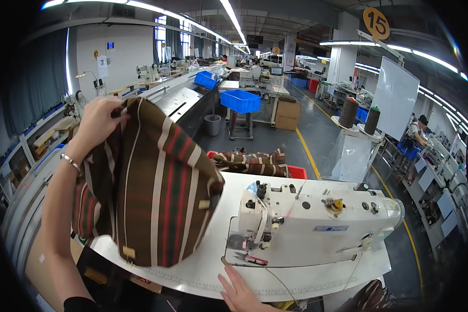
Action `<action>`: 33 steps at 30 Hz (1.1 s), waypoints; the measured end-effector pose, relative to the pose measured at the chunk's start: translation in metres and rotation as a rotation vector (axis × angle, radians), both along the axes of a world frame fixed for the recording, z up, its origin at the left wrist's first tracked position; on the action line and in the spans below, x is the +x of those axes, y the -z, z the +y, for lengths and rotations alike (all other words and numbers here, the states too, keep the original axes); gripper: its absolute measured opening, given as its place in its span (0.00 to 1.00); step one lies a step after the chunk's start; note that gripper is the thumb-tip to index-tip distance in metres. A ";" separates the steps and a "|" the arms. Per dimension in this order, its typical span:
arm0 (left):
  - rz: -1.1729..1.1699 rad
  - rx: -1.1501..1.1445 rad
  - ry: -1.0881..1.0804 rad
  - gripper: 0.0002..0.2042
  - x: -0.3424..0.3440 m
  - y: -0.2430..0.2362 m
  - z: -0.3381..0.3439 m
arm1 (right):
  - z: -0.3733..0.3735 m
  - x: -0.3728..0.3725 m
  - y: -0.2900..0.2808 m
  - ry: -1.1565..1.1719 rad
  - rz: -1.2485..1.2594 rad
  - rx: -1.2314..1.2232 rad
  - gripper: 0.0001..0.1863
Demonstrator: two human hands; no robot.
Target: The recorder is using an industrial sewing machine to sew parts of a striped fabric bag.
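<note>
My left hand (101, 119), with a bracelet at the wrist, grips the top of a brown striped fabric piece (158, 192) with cream, red and green stripes, holding it up at the left over the white sewing table (301, 278). My right hand (239, 288) is at the table's front edge, fingers spread and holding nothing, just below the machine's bed. The white sewing machine (317, 223) occupies the right of the table. Small red-handled snips (255, 260) lie near its needle area.
Behind the table, striped fabric (249, 158) lies in a red bin (296, 171). Thread cones (348, 113) stand right. Blue crates (239, 101), a grey bucket (212, 125) and a cardboard box (287, 113) are beyond. A yellow-lined aisle runs right, where another person (417, 132) works.
</note>
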State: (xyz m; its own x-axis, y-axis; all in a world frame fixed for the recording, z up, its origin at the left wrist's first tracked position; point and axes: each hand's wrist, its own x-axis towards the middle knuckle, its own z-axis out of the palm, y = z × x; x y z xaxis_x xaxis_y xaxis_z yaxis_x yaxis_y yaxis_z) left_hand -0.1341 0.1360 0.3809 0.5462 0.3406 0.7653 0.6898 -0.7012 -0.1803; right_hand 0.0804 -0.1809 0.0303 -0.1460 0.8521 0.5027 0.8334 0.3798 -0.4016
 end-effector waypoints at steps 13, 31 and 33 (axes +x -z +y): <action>-0.006 0.154 0.173 0.24 0.008 0.168 -0.110 | 0.040 -0.006 -0.044 -0.022 0.446 -0.054 0.37; 0.028 0.109 0.155 0.25 -0.001 0.182 -0.130 | 0.074 -0.025 -0.108 -0.025 0.199 0.234 0.32; 0.027 0.115 0.159 0.24 0.000 0.182 -0.130 | 0.076 -0.026 -0.105 -0.033 0.217 0.245 0.33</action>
State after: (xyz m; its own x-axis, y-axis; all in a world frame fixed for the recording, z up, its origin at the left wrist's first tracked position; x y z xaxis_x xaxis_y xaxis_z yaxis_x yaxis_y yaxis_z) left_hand -0.1338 0.0063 0.1988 0.6068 0.1595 0.7787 0.5661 -0.7745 -0.2825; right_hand 0.0547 -0.1046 0.1355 -0.0385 0.6984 0.7147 0.7241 0.5124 -0.4617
